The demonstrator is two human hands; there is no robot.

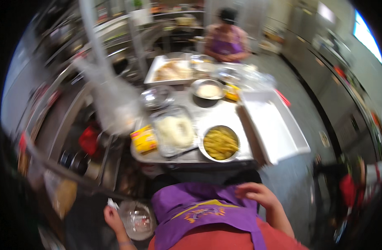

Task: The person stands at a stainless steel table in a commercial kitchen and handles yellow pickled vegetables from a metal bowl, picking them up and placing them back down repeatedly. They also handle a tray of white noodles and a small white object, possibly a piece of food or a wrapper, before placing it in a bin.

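Low on the left, my left hand (pixel 112 218) pinches a small white scrap (pixel 113 203), perhaps paper or plastic. Beside it is a clear plastic-lined bin (pixel 136 238) with bits of litter inside. My right hand (pixel 256 193) hangs over my purple apron (pixel 197 200), fingers apart and holding nothing. Before me, a steel table (pixel 206 115) carries a metal bowl (pixel 201 147) of yellow-green strips (pixel 220 142). To its left, a clear tray (pixel 169 152) holds a pale white mass (pixel 176 129), blurred. A yellow packet (pixel 144 139) lies at the near left corner.
A long white tray (pixel 269 122) sits along the table's right side. Farther back are a metal bowl of white contents (pixel 208 90) and a white tray of food (pixel 172 70). A person (pixel 227 40) is beyond the table. A translucent plastic bag (pixel 116 106) hangs at left.
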